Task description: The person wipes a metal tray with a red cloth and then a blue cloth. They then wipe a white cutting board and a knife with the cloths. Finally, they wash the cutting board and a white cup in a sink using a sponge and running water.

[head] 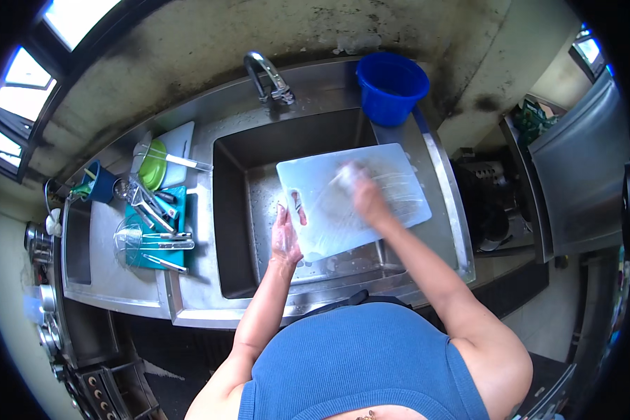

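Note:
A white plastic cutting board with a handle slot lies tilted over the steel sink basin and its right-hand ledge, with wet, soapy streaks on its face. My left hand grips the board's left edge, fingers showing through the slot. On the board's upper middle, my right hand is blurred by motion and presses a whitish pad or cloth, whose exact kind is unclear.
A chrome faucet stands behind the basin. A blue bucket sits at the back right corner. Left of the basin, metal utensils and a wire strainer lie on a teal board, near a green bowl and a blue container.

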Motion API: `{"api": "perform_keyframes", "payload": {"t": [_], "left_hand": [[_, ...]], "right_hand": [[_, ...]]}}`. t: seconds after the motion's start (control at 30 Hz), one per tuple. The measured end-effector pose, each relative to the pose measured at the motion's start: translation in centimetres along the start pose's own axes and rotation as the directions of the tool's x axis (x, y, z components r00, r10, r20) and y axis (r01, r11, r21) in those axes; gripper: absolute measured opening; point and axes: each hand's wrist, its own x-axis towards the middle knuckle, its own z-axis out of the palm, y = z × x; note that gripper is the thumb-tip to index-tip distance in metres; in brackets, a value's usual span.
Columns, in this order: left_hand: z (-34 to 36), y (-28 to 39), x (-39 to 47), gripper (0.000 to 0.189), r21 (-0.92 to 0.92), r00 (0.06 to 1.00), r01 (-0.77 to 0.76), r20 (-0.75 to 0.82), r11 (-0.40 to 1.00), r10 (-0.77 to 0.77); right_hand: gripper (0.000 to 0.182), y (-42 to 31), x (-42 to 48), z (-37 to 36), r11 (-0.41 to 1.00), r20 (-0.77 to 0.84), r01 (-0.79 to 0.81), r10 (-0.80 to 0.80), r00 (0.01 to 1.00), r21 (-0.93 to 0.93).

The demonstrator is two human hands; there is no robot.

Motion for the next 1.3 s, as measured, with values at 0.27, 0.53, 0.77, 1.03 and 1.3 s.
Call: {"api": "perform_keyframes", "payload": {"t": [0.27,0.53,0.77,1.03,1.3], "left_hand": [[-0.8,-0.1,1.1,0.037,0.152,0.955,0.084,-0.295,0.985,-0.036],[-2.7,-0.1,-0.6,0.034,0.395,0.983,-0.034,-0.151,0.918,0.101],[-3.2,-1.0,-1.3,0.017,0.422,0.948,-0.063,-0.258,0.904,0.186],[-1.6,0.3,1.2,0.028,0.405,0.933,0.065,-0.350,0.912,0.088],[-2.2,1.8,0.8,0.044,0.358,0.976,0.038,-0.213,0.933,0.042]], "right_hand": [[0.035,-6.4,3.3,7.3,0.909,-0.069,0.417,-0.414,0.908,0.026],[0.038,2.4,9.9,4.4,0.954,-0.228,0.077,-0.146,0.963,-0.289],[0.035,6.7,4.1,-1.2,0.996,-0.200,0.015,-0.033,0.979,-0.092],[0.028,-4.2,-1.2,3.2,0.915,-0.120,0.377,-0.395,0.911,-0.143],[0.033,7.2,-7.0,-5.5,0.964,-0.267,-0.088,0.018,0.963,-0.252]]}}
